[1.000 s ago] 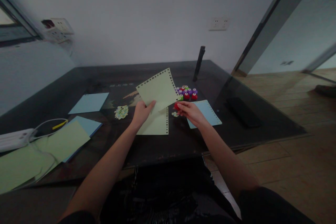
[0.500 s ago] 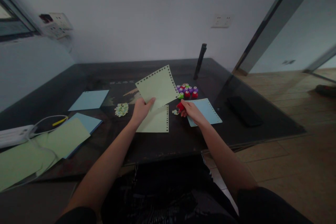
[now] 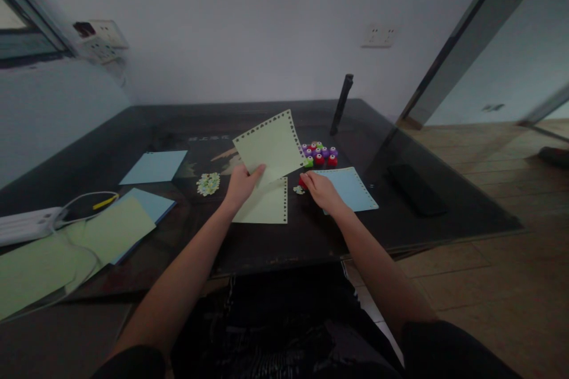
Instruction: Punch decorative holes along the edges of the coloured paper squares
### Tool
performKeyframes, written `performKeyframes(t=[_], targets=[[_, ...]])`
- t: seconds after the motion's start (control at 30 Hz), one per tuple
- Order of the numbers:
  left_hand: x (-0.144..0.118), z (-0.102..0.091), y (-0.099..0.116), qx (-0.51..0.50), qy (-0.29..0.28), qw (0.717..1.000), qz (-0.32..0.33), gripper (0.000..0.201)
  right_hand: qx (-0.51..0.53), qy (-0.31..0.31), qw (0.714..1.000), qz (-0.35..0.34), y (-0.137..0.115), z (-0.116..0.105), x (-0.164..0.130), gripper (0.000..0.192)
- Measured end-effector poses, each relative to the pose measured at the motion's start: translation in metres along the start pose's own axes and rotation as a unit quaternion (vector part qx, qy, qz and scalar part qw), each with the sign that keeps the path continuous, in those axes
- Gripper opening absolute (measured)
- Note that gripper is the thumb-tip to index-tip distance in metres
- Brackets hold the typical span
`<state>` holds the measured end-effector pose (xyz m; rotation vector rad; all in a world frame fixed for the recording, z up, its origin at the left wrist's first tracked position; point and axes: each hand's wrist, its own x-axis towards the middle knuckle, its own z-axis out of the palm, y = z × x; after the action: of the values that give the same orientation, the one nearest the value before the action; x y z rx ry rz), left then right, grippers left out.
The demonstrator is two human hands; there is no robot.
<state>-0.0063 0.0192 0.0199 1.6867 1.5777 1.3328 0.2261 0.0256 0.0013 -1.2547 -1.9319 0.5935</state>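
Note:
My left hand (image 3: 240, 184) holds a pale green sheet (image 3: 269, 145) with punched holes along two edges, lifted off the dark table (image 3: 133, 136). Under it lies a second green sheet (image 3: 265, 204), flat. My right hand (image 3: 319, 188) is closed around a small red punch (image 3: 303, 180), low at the table beside a few paper cut-outs (image 3: 297, 190). A cluster of red, purple and green punches (image 3: 320, 154) sits just behind it. A blue punched sheet (image 3: 351, 188) lies under my right wrist.
A heap of cut-outs (image 3: 207, 183) lies left of my left hand. Blue paper (image 3: 153, 167) and a green-and-blue stack (image 3: 111, 230) lie at left with a white power strip (image 3: 26, 225) and cable. A black post (image 3: 341, 105) and a black slab (image 3: 415, 189) are at right.
My right hand with the red punch has dropped slightly toward the table, closer to the cut-outs. The left hand keeps the green sheet raised, barely shifted.

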Motion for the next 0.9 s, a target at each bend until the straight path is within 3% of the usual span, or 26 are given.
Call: performKeyframes(t=[0.13,0.33,0.5,0.63,0.8,0.9], targets=[[0.000,-0.001,0.002,0.004,0.000,1.000,-0.003,0.030,-0.056,-0.031,0.997,-0.031,-0.002,-0.002,0.000,0.035],[-0.001,0.000,0.003,-0.017,0.003,1.000,-0.003,0.030,-0.055,0.001,0.998,0.013,-0.005,-0.006,0.002,0.036],[0.001,0.000,-0.003,-0.019,-0.005,1.000,-0.011,0.034,0.051,0.006,0.998,0.024,-0.008,-0.005,0.000,0.027],[0.003,0.001,-0.008,-0.011,0.003,1.000,-0.012,0.040,0.154,0.007,0.987,0.042,-0.014,-0.007,-0.002,0.034],[0.001,0.005,-0.012,-0.038,-0.023,0.999,-0.009,0.048,0.332,0.009,0.942,0.055,-0.024,-0.016,-0.004,0.034],[-0.002,0.007,-0.012,-0.060,-0.038,0.997,-0.024,0.049,0.377,0.040,0.924,0.055,-0.026,-0.029,-0.002,0.040]])
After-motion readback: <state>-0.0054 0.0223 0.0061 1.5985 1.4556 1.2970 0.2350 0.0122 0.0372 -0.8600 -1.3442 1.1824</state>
